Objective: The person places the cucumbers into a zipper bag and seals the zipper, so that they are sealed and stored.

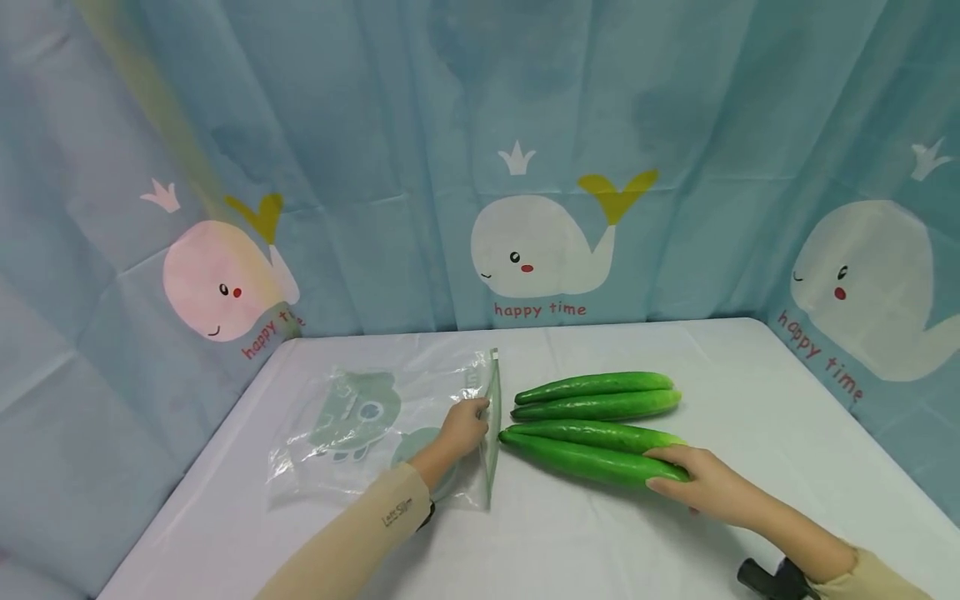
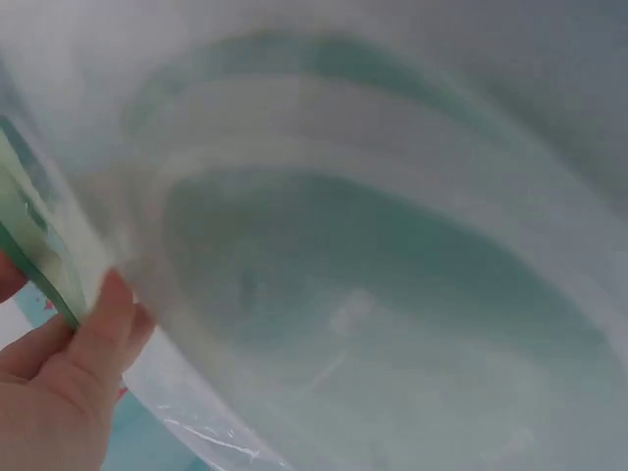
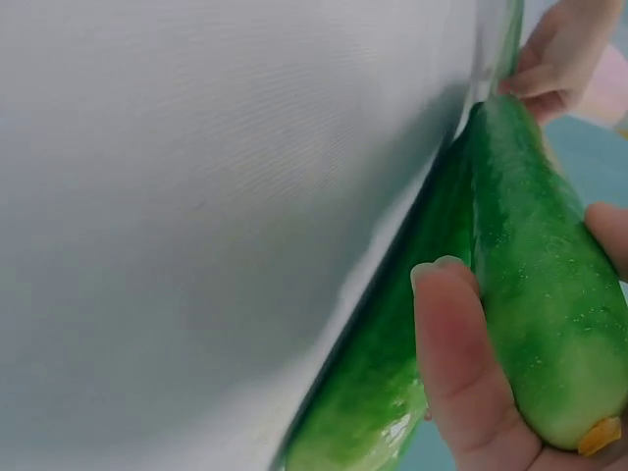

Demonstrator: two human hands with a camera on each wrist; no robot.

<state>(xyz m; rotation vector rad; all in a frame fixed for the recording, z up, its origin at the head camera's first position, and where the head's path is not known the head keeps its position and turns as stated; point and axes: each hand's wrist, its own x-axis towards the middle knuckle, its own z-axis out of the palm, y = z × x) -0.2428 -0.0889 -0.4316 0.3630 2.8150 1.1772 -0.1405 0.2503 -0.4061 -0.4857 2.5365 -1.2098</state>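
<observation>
A clear zip bag (image 1: 352, 483) with green cartoon prints lies flat on the left of the white table, its green-edged mouth facing right. My left hand (image 1: 463, 429) pinches the bag near that mouth; the left wrist view shows fingers (image 2: 103, 339) on the green edge. To the right, my right hand (image 1: 705, 479) grips the blunt end of the nearest cucumber (image 1: 577, 460). In the right wrist view that cucumber (image 3: 535, 265) sits between thumb and fingers, its far tip by the bag's mouth. A second cucumber (image 1: 600, 432) lies right beside it.
Behind the gripped one, two more cucumbers (image 1: 592, 386) lie side by side on the white table (image 1: 600, 542). A blue curtain (image 1: 375, 167) with whale prints stands at the back and both sides.
</observation>
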